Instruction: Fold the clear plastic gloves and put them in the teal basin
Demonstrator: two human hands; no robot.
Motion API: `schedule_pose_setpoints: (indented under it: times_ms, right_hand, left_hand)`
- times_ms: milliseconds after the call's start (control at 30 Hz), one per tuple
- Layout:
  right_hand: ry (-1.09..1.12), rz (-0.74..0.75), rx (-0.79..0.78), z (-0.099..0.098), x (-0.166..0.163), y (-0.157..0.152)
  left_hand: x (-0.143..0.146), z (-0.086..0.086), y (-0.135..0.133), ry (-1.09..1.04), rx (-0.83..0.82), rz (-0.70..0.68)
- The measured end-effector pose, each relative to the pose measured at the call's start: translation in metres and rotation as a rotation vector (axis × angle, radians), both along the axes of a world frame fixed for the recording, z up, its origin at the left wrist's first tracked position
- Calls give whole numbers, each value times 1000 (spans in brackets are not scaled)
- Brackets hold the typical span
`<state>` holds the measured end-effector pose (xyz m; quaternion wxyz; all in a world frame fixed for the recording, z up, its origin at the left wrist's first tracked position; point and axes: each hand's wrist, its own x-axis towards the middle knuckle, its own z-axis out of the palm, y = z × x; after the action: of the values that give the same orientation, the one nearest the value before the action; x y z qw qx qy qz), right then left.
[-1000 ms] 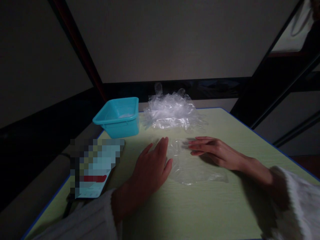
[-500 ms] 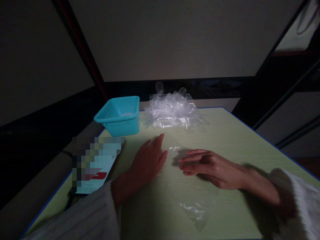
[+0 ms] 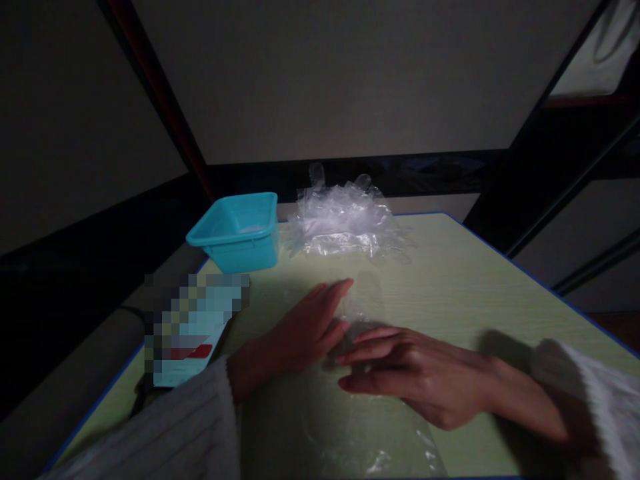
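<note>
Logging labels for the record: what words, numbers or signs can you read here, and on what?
None can be read.
The flat item left of the left hand is blurred out; only a red bar shows.
The blue tub and clear plastic pile show no print.

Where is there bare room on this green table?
Bare: the table right of the glove pile and beyond the right hand. Crowded: left edge, with teal bin and blurred card; middle, left hand too, on clear plastic.

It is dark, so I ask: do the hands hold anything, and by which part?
Nothing gripped: left hand and right hand rest on a clear plastic sheet on the table.
</note>
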<state>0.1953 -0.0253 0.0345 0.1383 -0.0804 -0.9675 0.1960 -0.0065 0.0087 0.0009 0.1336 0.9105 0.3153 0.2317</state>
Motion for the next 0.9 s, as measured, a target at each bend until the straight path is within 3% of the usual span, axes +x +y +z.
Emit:
schedule_pose_setpoints:
  times_ms: [100,200,367,500,633,900]
  right_hand:
    - [93,-37,4,-2,5,4]
    - [166,-219,59,-9,17,16]
    - [124,-510,203,-22,35,39]
    - [25,-585,241,-25,37,45]
    - [-3,-616,241,-23,35,43]
    - [11,-724,212,-24,35,44]
  left_hand:
    - [0,3,1,-64,84,159]
    - [-4,9,5,-109,117,392]
    - [-9,19,6,94,156,585]
    - [-9,17,5,185,164,554]
    - [-8,10,6,137,174,470]
    - [-6,1,8,24,33,329]
